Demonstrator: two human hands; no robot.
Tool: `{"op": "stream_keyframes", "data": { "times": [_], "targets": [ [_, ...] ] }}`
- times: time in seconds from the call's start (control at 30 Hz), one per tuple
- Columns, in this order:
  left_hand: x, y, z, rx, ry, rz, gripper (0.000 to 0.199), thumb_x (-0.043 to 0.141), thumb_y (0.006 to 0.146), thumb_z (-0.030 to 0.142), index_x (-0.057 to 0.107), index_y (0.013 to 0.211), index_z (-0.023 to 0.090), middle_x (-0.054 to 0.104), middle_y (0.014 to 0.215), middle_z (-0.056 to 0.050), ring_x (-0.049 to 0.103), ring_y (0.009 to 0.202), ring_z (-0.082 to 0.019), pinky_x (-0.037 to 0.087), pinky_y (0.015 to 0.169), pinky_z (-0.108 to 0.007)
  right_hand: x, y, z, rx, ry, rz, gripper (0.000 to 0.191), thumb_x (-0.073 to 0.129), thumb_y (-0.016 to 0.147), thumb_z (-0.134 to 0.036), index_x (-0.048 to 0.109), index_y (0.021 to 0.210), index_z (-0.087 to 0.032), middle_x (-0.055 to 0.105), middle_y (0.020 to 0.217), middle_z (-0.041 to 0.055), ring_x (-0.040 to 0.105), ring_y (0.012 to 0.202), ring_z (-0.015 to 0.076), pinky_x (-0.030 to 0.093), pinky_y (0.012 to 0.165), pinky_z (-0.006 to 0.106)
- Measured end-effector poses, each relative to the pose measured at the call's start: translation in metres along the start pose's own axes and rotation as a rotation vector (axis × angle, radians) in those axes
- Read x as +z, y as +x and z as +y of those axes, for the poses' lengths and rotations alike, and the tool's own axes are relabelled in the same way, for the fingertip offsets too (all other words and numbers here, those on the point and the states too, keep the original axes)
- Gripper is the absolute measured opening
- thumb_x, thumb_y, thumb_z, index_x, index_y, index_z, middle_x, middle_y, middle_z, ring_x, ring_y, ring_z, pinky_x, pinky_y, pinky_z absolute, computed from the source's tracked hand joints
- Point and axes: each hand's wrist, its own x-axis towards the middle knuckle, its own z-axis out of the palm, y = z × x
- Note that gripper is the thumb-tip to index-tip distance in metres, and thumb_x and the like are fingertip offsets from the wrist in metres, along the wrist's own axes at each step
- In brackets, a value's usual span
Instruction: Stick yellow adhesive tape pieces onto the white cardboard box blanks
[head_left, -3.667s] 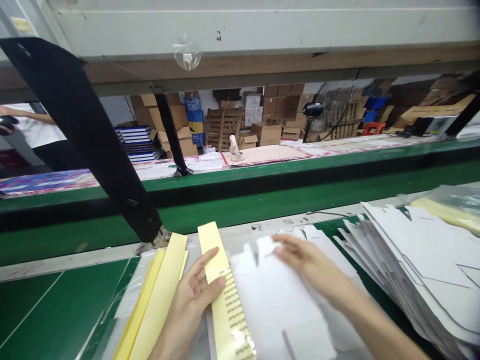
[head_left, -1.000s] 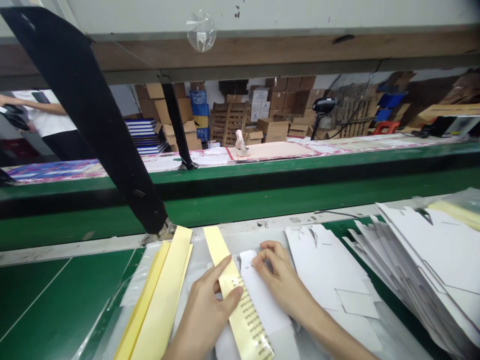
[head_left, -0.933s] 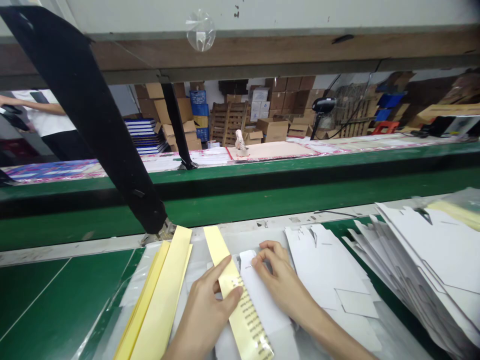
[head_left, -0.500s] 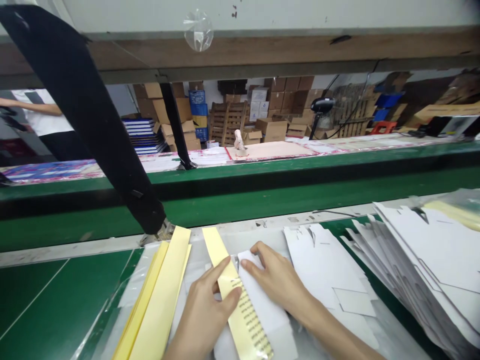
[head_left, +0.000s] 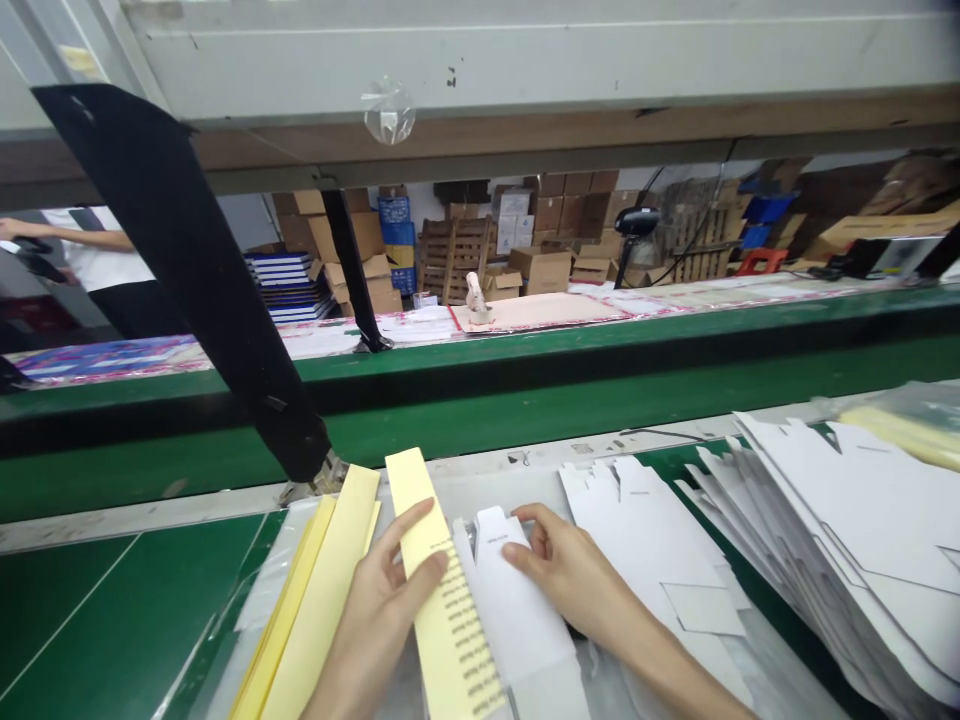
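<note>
My left hand point(head_left: 390, 590) grips a long yellow strip point(head_left: 442, 610) printed with a column of dark text, thumb on its face and fingers at its left side. Just to the right, my right hand point(head_left: 570, 570) pinches the upper right edge of a folded white card piece point(head_left: 510, 600) that bears a small line of print. The strip and the card lie side by side, overlapping or nearly touching at the lower end. More yellow strips point(head_left: 322, 590) lie left of my left hand. Flat white cut-out cards point(head_left: 645, 530) lie right of my right hand.
A thick stack of white cards point(head_left: 862, 520) stands at the right, with a plastic bag point(head_left: 915, 420) behind. A black-wrapped post point(head_left: 202, 270) slants down at the left. Beyond the green ledge point(head_left: 525, 390) are cartons, and a person point(head_left: 105, 260) at the far left.
The yellow strip has moved left with my left hand, away from the white card. The card's printed top now shows beside my right thumb. The view has tilted slightly upward.
</note>
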Motion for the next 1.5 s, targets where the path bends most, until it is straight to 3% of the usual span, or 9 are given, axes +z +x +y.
{"op": "stream_keyframes", "data": {
  "times": [0.13,0.27,0.4,0.5,0.57,0.7,0.83,1.3,1.5],
  "targets": [
    [0.003,-0.007,0.011,-0.042,-0.013,0.035,0.069,0.069,0.062,0.037,0.039,0.123,0.025,0.065,0.093,-0.005,0.063,0.073,-0.019,0.050,0.060,-0.025,-0.007,-0.001,-0.012,-0.015,0.201,0.047,0.029,0.046,0.078,-0.040,0.048,0.100,-0.021,0.054,0.074,-0.0007,0.054,0.063,0.0146,0.040,0.053,0.024],
    [0.006,-0.011,0.010,-0.006,-0.053,-0.024,0.073,0.069,0.063,0.033,0.033,0.125,0.030,0.062,0.100,-0.004,0.061,0.084,-0.022,0.050,0.064,-0.027,-0.052,0.005,-0.005,0.044,0.360,0.132,0.034,0.042,0.079,-0.045,0.046,0.105,-0.023,0.059,0.079,0.0016,0.056,0.062,0.0155,0.042,0.052,0.025],
    [0.007,-0.010,0.004,0.093,0.009,-0.042,0.065,0.066,0.066,0.032,0.034,0.123,0.028,0.059,0.104,-0.005,0.059,0.089,-0.021,0.050,0.071,-0.028,-0.102,0.016,0.029,0.101,-0.114,0.410,0.033,0.042,0.078,-0.042,0.051,0.103,-0.022,0.060,0.082,0.0071,0.055,0.070,0.0232,0.042,0.061,0.035],
    [0.009,-0.011,0.001,0.110,0.044,-0.051,0.058,0.066,0.065,0.031,0.043,0.117,0.021,0.059,0.107,-0.006,0.055,0.098,-0.021,0.048,0.077,-0.025,-0.098,0.017,0.032,0.048,-0.526,0.623,0.033,0.049,0.073,-0.041,0.057,0.095,-0.017,0.055,0.094,0.0139,0.047,0.091,0.0335,0.035,0.076,0.047],
    [0.010,-0.011,-0.002,0.098,0.036,-0.103,0.057,0.067,0.064,0.032,0.046,0.115,0.020,0.059,0.111,-0.006,0.053,0.102,-0.022,0.048,0.080,-0.026,-0.075,0.010,0.016,-0.083,-0.430,0.552,0.027,0.048,0.075,-0.042,0.058,0.086,-0.019,0.054,0.093,0.0113,0.045,0.094,0.0303,0.035,0.080,0.044],
    [0.010,-0.011,-0.010,0.137,0.079,-0.188,0.054,0.065,0.066,0.031,0.047,0.116,0.021,0.056,0.117,-0.006,0.050,0.108,-0.023,0.045,0.086,-0.027,-0.018,-0.013,-0.029,-0.238,0.052,0.069,0.019,0.041,0.082,-0.036,0.054,0.077,-0.023,0.055,0.084,0.0018,0.050,0.085,0.0173,0.041,0.076,0.030],
    [0.006,-0.009,-0.018,0.235,0.226,-0.207,0.051,0.064,0.067,0.027,0.049,0.116,0.022,0.052,0.122,-0.006,0.044,0.115,-0.024,0.040,0.093,-0.030,0.009,-0.024,-0.042,-0.218,0.184,0.014,0.009,0.045,0.081,-0.027,0.050,0.075,-0.022,0.053,0.083,0.0000,0.049,0.086,0.0153,0.040,0.077,0.027],
    [0.007,-0.005,-0.026,0.270,0.439,-0.105,0.050,0.062,0.063,0.015,0.054,0.111,0.025,0.055,0.118,-0.005,0.047,0.110,-0.025,0.035,0.095,-0.037,0.001,-0.023,-0.041,-0.234,0.283,-0.013,0.010,0.049,0.078,-0.025,0.051,0.070,-0.020,0.050,0.077,-0.0004,0.047,0.077,0.0141,0.037,0.070,0.025],
    [0.003,0.001,-0.028,0.169,0.444,-0.013,0.049,0.062,0.063,0.019,0.053,0.111,0.021,0.058,0.113,-0.007,0.050,0.107,-0.026,0.035,0.093,-0.035,-0.014,0.000,-0.016,-0.040,0.322,0.003,0.027,0.046,0.078,-0.041,0.048,0.066,-0.018,0.042,0.063,-0.0024,0.042,0.062,0.0126,0.034,0.057,0.024]
  ]
}}
